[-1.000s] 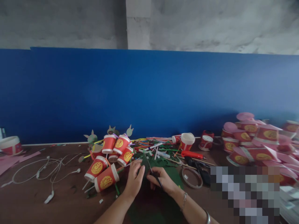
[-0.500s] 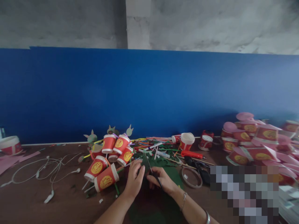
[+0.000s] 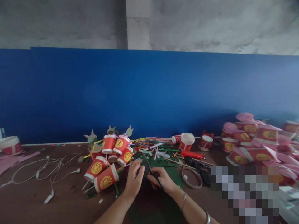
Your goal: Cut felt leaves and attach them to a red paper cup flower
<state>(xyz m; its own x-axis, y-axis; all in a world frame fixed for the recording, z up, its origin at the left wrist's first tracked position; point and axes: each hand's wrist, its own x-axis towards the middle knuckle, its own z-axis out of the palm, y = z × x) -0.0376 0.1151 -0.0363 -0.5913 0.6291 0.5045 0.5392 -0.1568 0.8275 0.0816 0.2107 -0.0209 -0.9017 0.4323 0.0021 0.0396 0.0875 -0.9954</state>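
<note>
In the middle of the head view, my right hand point(image 3: 164, 181) is closed round the dark handles of a pair of scissors point(image 3: 149, 165), whose blades point up and away from me. Close beside it, my left hand point(image 3: 134, 179) pinches a piece of dark green paper point(image 3: 145, 164) between thumb and fingers. The scissor blades lie against this piece; whether they are apart is too dim to tell. Below and right of my hands lies a larger green sheet point(image 3: 174, 175). Green scraps point(image 3: 161, 161) are heaped just beyond my fingertips.
Red paper cups point(image 3: 106, 180) with sticks lie piled at left, near white earphones point(image 3: 50, 196). Straws and markers point(image 3: 161, 154) spread behind my hands. To the right are a red-handled tool point(image 3: 192, 155), a tape roll point(image 3: 191, 178) and stacked cups with pink paper point(image 3: 265, 137). A blue panel point(image 3: 149, 93) stands behind.
</note>
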